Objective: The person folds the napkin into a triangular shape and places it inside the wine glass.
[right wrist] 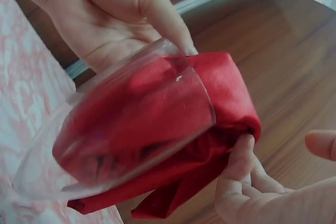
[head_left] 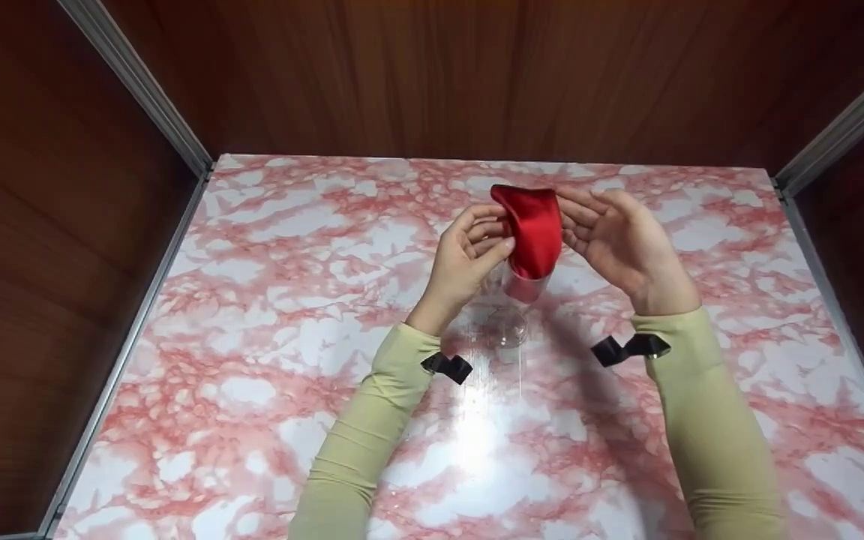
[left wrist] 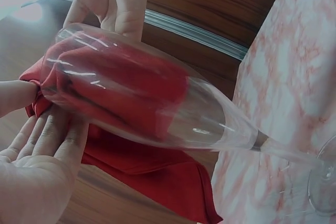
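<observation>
A clear champagne flute (head_left: pixel 526 288) stands upright on the table, its foot on the marbled top. A red satin napkin (head_left: pixel 537 232) is stuffed into the bowl, with folds rising above the rim. One flap of the napkin (left wrist: pixel 157 174) hangs outside the glass in the left wrist view. At the rim my left hand (head_left: pixel 469 251) pinches the napkin's edge between thumb and fingers. From the other side my right hand (head_left: pixel 619 236) touches the napkin with its fingertips, the thumb (right wrist: pixel 321 144) held apart. Some of its fingers are partly hidden behind the napkin.
The table (head_left: pixel 267 390) has a pink and white marbled top. Brown wood-grain panels (head_left: pixel 432 82) rise at the back and both sides, joined by metal strips (head_left: pixel 154 90). Small black mounts (head_left: pixel 447 367) sit on both sleeved wrists.
</observation>
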`<state>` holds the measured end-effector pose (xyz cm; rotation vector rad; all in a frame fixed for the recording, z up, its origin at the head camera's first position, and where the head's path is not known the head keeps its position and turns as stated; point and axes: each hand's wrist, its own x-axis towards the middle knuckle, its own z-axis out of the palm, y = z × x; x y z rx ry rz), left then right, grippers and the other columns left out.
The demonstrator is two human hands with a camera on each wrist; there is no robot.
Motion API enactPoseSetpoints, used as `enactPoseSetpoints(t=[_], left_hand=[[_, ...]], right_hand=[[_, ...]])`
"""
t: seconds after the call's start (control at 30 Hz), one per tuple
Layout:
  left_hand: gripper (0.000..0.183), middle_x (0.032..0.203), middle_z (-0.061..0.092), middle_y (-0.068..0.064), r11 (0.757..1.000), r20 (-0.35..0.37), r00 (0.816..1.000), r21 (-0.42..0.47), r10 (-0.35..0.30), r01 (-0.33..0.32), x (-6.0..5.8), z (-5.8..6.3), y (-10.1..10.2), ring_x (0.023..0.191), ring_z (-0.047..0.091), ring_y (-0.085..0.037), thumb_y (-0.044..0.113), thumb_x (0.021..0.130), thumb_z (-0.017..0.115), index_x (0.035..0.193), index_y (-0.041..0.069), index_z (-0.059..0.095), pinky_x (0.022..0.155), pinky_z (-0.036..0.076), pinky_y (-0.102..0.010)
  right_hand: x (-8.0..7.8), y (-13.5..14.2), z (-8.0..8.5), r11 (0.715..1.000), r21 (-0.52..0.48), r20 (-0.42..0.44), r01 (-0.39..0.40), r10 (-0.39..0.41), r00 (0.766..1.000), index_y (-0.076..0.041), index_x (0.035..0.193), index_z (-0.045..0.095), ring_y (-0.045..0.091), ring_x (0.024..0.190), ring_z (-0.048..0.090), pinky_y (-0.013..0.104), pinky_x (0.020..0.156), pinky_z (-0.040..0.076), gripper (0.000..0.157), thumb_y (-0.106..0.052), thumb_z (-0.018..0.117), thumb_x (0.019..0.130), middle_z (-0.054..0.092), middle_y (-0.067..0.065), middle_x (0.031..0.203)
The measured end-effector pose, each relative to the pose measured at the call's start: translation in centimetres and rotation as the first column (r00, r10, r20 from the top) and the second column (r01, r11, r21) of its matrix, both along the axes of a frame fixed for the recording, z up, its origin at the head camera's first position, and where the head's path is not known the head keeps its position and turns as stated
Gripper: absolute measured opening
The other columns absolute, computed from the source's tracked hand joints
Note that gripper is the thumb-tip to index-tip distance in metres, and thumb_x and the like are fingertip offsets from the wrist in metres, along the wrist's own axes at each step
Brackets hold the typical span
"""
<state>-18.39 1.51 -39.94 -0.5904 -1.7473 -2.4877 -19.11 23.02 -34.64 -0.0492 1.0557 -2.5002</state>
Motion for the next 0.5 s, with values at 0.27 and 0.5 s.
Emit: enactPoseSetpoints(t=[0.27,0.5], left_hand=[[0.038,0.104,0.064,-0.021,0.999,-0.002,1.000,-0.045,-0.005,0.005,0.2,1.0,0.0,0.095,0.062,-0.019,-0.013,0.084,0.062,0.120,-0.014,0.050,0.090,0.050,-0.038],[0.035,0.109,0.061,-0.025,0.997,-0.018,1.000,-0.073,-0.013,0.011,1.2,2.6,-0.2,0.097,0.061,-0.020,-0.014,0.086,0.060,0.119,-0.016,0.050,0.091,0.049,-0.038]], right_hand=[[-0.7,-0.2,0.3,0.997,0.069,0.014,-0.035,0.034,0.999,0.005,0.139,0.036,0.030,0.115,0.048,0.037,0.101,0.035,0.047,-0.020,0.040,0.100,0.051,0.019,0.132],[-0.8,-0.4,0.6,1.000,0.005,-0.038,-0.016,0.016,0.999,0.001,0.135,0.042,0.027,0.112,0.049,0.036,0.101,0.032,0.040,-0.017,0.044,0.099,0.057,0.015,0.125]])
